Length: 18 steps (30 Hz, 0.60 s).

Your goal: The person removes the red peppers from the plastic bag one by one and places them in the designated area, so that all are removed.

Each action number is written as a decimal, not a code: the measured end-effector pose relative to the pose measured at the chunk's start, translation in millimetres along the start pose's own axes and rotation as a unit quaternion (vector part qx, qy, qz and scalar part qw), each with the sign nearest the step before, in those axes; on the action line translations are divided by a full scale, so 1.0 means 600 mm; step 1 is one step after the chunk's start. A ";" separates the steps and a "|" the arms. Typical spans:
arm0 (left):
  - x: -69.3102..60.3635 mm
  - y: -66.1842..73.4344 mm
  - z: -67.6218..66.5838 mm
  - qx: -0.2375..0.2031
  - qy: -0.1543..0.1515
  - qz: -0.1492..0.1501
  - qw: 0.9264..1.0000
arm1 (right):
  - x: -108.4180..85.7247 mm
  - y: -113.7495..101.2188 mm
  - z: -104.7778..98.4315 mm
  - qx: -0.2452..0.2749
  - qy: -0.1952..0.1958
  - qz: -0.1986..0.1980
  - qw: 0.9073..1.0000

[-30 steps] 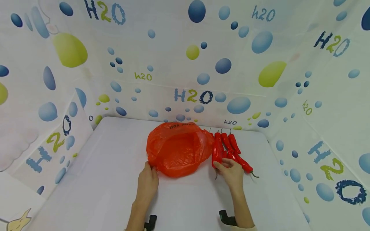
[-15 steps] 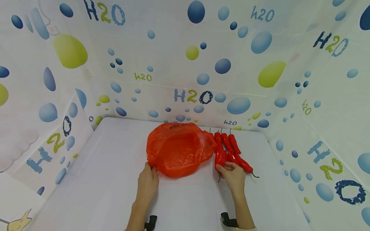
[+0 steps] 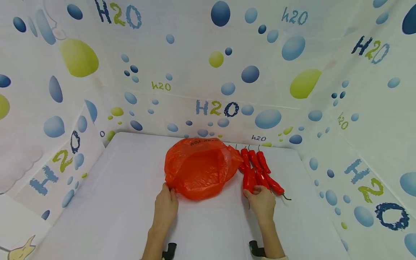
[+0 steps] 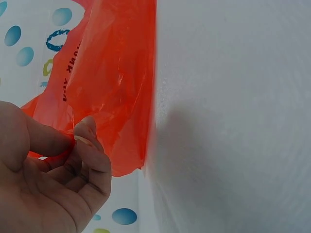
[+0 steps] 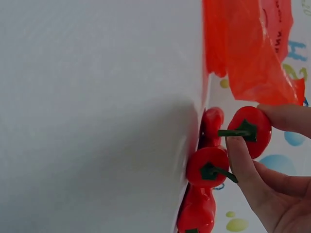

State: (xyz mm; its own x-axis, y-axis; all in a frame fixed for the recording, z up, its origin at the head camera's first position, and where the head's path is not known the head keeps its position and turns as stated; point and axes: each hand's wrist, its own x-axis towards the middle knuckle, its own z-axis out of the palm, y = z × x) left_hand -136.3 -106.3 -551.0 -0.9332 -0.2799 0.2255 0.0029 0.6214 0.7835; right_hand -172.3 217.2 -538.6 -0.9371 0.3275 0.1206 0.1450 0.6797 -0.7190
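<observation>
An orange-red plastic bag [image 3: 203, 189] lies on the table with its mouth spread toward me. At its near left rim my left hand [image 3: 166, 204] pinches the plastic between thumb and fingers, as the left wrist view also shows at the bag [image 4: 116, 87]. My right hand [image 3: 262, 204] pinches a red chili pepper [image 3: 248, 180] near its stem end, right of the bag. Seen from the right wrist, this held pepper [image 5: 261, 131] has its green stem toward the camera and is above the tabletop. Another pepper [image 5: 201, 158] lies close beside it on the table.
Several more red peppers [image 3: 262, 161] lie in a bunch right of the bag, some partly hidden behind the held one. One pepper [image 3: 275, 186] points its stem to the near right. The white table [image 3: 130, 173] meets a patterned curtain [image 3: 182, 65] at the back.
My right hand has drawn the held pepper slightly toward me and to the right, away from the bag, uncovering peppers behind it. My left hand and the bag have stayed nearly still.
</observation>
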 end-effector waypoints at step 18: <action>-0.001 -0.001 -0.008 -0.007 0.002 -0.002 1.000 | 0.004 -0.010 0.006 -0.069 0.014 -0.020 0.997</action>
State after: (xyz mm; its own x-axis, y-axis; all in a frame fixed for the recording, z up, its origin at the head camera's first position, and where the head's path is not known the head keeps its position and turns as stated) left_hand -133.8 -110.0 -548.5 -0.9320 -0.2850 0.2238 0.0037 0.6101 0.7923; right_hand -176.6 211.9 -536.4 -0.9343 0.3143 0.1681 0.1507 0.7757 -0.6128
